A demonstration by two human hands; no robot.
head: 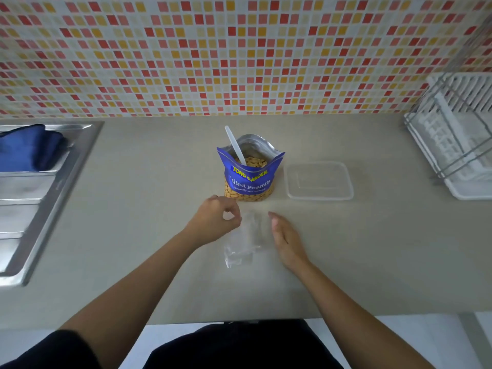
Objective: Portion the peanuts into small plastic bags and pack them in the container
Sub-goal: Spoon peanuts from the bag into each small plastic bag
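On countertop, small plastic bag runs lengthwise toward peanut pouch.

Open peanut bag beside clear container

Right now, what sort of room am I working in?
Probably a home kitchen: a steel sink set into the counter at the left, a white dish rack at the right, and a mosaic-tiled wall behind the peanut bag.
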